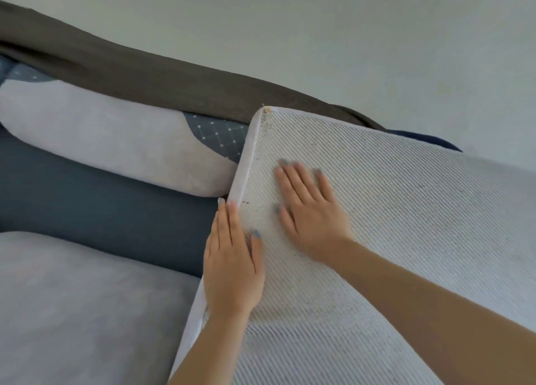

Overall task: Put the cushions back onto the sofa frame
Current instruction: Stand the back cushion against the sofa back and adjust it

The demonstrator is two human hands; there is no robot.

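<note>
Cushion (406, 210) beneath left hand (233, 264), right hand (311, 213)

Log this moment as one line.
left hand: flat along cushion edge | right hand: flat on its ribbed face | cushion: tilted, not seated

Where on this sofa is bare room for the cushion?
Free: the blue strip between the back cushion and the seat cushion. Crowded on the right: the ribbed cushion, under the left hand and right hand, fills it.
</note>
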